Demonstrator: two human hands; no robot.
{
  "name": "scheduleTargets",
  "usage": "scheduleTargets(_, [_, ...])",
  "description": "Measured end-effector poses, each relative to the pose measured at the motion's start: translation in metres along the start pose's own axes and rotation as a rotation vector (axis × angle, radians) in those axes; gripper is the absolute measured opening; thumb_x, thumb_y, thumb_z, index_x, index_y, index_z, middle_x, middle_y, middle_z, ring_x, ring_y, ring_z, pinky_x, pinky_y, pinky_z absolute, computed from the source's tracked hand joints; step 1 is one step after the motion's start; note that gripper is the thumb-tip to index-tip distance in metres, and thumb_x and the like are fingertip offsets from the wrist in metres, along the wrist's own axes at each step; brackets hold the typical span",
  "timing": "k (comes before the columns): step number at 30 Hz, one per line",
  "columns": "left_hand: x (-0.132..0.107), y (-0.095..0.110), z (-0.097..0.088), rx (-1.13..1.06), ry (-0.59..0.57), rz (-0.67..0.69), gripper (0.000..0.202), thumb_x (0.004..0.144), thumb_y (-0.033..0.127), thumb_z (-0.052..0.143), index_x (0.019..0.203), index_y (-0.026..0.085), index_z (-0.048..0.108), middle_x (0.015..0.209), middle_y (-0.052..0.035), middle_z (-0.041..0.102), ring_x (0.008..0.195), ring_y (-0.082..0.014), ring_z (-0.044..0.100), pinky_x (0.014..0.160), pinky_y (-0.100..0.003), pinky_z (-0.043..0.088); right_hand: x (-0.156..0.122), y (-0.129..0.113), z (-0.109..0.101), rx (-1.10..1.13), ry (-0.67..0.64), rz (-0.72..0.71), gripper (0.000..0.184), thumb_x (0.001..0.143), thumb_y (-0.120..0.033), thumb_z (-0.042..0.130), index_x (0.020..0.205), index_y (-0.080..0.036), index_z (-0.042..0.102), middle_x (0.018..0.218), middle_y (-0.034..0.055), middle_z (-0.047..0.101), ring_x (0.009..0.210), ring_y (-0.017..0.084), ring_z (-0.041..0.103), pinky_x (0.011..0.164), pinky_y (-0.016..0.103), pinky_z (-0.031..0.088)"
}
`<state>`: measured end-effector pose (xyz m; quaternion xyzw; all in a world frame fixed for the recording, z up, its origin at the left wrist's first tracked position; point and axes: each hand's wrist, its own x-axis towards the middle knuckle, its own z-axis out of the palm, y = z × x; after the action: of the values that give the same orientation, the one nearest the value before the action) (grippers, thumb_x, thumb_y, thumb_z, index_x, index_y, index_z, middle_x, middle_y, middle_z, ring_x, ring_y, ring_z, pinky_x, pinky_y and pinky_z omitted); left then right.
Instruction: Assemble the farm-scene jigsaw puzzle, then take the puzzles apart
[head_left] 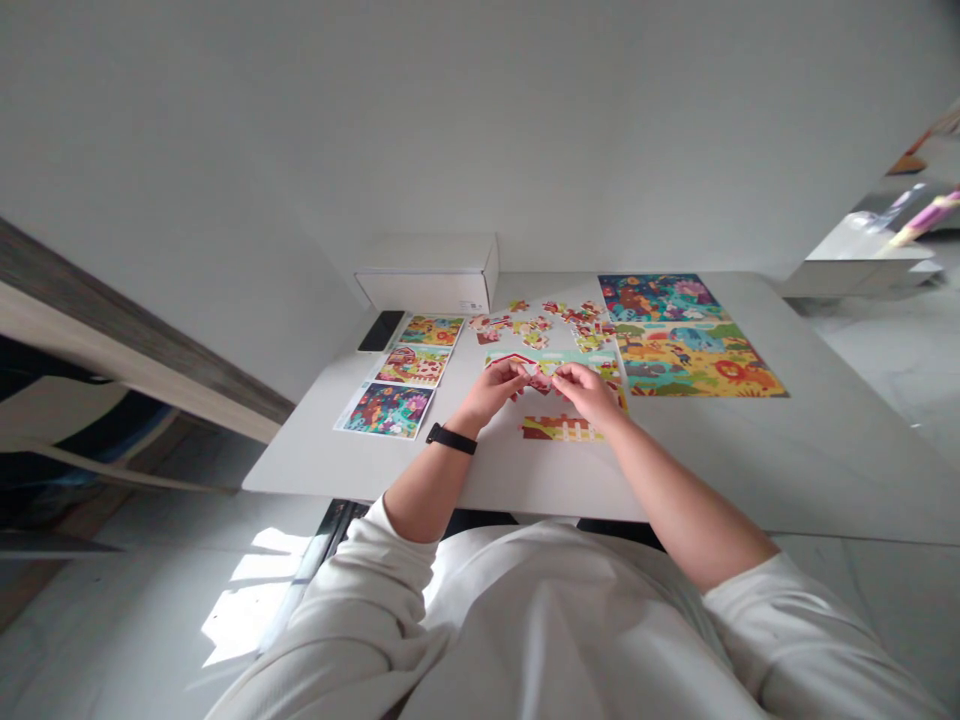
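Above a partly assembled jigsaw puzzle (592,358), my left hand (495,390) and my right hand (587,392) meet with bent fingers. Between their fingertips is a small reddish jigsaw piece (539,381), which both seem to pinch; the fingers partly cover it. The puzzle shows a red roof edge, pale sky and green ground, and my hands hide its middle. Nearer to me lies a joined strip of puzzle pieces (559,430) with a white fence on it. Loose jigsaw pieces (534,331) are scattered beyond the puzzle. A black band is on my left wrist.
On the right of the white table (705,450) lie finished puzzle pictures (697,350) of animals. A sheet with three small pictures (411,366) lies on the left, beside a phone (382,331). A white box (427,285) stands at the back against the wall.
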<state>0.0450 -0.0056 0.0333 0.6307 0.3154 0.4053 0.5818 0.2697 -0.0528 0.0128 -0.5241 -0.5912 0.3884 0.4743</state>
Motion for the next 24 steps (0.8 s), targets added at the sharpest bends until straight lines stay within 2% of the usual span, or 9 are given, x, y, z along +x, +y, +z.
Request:
scheduleTargets(6, [0.0007, -0.0009, -0.0015, 0.016, -0.03, 0.008, 0.044, 0.083, 0.057, 0.087, 0.089, 0.017, 0.068, 0.078, 0.0003, 0.062, 0.063, -0.0096, 0.055, 0.06, -0.024, 0.046, -0.0024, -0.0072, 0.0018, 0.022, 0.053, -0.016, 0.041, 0.089, -0.065, 0.07, 0.099, -0.025, 0.068, 0.087, 0.0014, 0.073, 0.077, 0.02, 0.064, 0.072, 0.033, 0.051])
scheduleTargets(15, [0.0009, -0.0023, -0.0016, 0.035, -0.071, 0.038, 0.041, 0.087, 0.055, 0.084, 0.09, 0.018, 0.066, 0.074, 0.0015, 0.059, 0.061, -0.0095, 0.054, 0.059, -0.023, 0.044, -0.0029, -0.0091, 0.0017, 0.006, 0.109, -0.05, 0.033, 0.089, -0.055, 0.07, 0.1, -0.025, 0.07, 0.093, 0.003, 0.075, 0.084, 0.022, 0.068, 0.078, 0.034, 0.054])
scheduleTargets(19, [0.0011, -0.0063, -0.0024, 0.117, -0.111, 0.059, 0.041, 0.09, 0.056, 0.081, 0.091, 0.019, 0.065, 0.078, -0.0003, 0.063, 0.065, -0.011, 0.057, 0.06, -0.024, 0.047, -0.0016, -0.0088, 0.0008, -0.024, 0.135, -0.079, 0.029, 0.089, -0.052, 0.069, 0.098, -0.024, 0.071, 0.094, 0.0033, 0.076, 0.086, 0.022, 0.069, 0.081, 0.034, 0.054])
scheduleTargets(22, [-0.0015, -0.006, -0.0033, 0.326, 0.04, 0.176, 0.034, 0.1, 0.053, 0.069, 0.102, 0.02, 0.066, 0.093, -0.005, 0.072, 0.074, -0.0136, 0.063, 0.065, -0.026, 0.051, -0.0002, -0.0077, -0.0002, -0.028, 0.148, -0.079, 0.028, 0.09, -0.05, 0.068, 0.098, -0.024, 0.071, 0.094, 0.0032, 0.077, 0.085, 0.022, 0.069, 0.081, 0.034, 0.053])
scheduleTargets(24, [-0.0049, -0.0024, -0.0041, 0.526, 0.165, 0.299, 0.027, 0.103, 0.046, 0.065, 0.112, 0.021, 0.067, 0.107, -0.0075, 0.075, 0.085, -0.0163, 0.066, 0.074, -0.029, 0.055, 0.0007, -0.0068, -0.0008, -0.041, 0.181, -0.064, 0.025, 0.089, -0.047, 0.067, 0.096, -0.024, 0.071, 0.093, 0.003, 0.077, 0.083, 0.022, 0.069, 0.081, 0.034, 0.053])
